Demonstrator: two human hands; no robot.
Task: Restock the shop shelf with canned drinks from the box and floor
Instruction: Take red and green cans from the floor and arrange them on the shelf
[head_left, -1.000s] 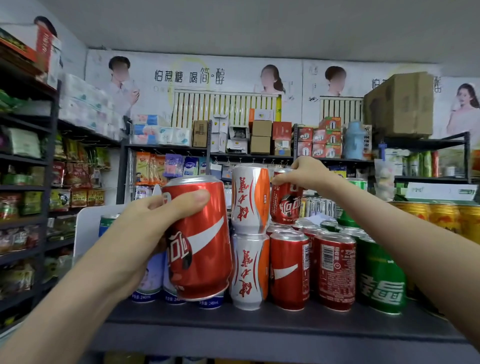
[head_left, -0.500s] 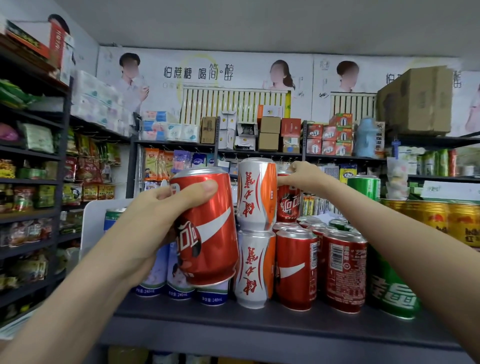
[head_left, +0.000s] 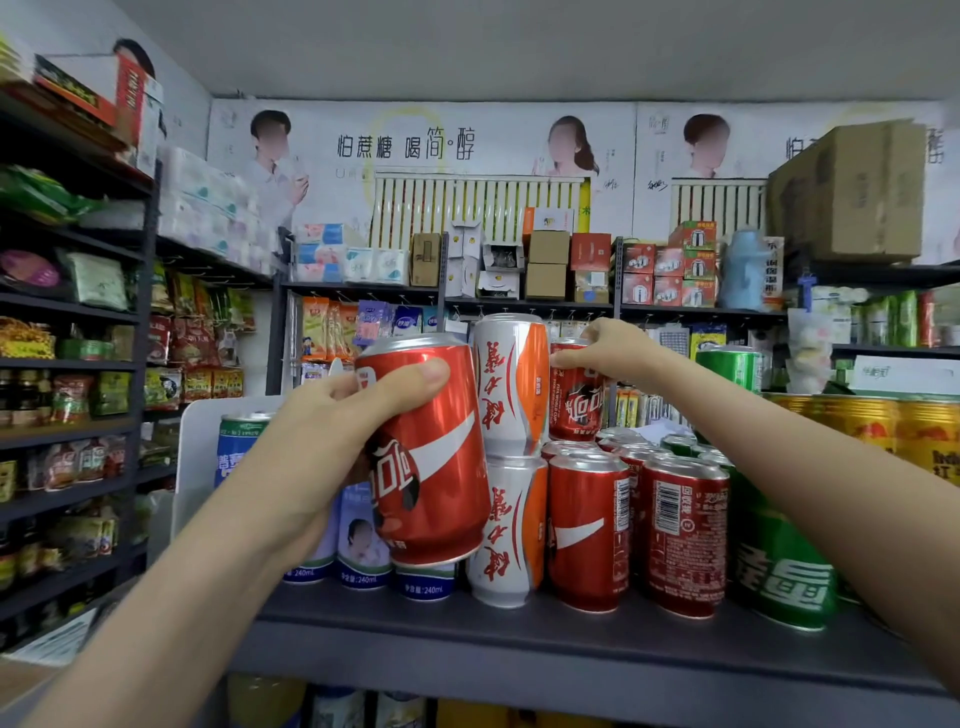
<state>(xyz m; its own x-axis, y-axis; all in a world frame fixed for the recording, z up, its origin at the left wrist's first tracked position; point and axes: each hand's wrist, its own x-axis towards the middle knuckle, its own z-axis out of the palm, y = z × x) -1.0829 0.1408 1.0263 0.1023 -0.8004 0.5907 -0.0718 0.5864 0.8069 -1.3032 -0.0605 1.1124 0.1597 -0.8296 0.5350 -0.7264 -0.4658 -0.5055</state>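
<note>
Left hand (head_left: 317, 441) gripping tilted red cola can (head_left: 431, 457) off the dark shelf (head_left: 519, 639), right hand (head_left: 605, 353) clasping second red cola can (head_left: 574, 400) atop the red cans' second tier beside stacked white-orange cans (head_left: 511, 384)

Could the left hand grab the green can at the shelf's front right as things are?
Probably not. The left hand is already wrapped around a red can, and the right arm crosses in front of the green can.
</note>
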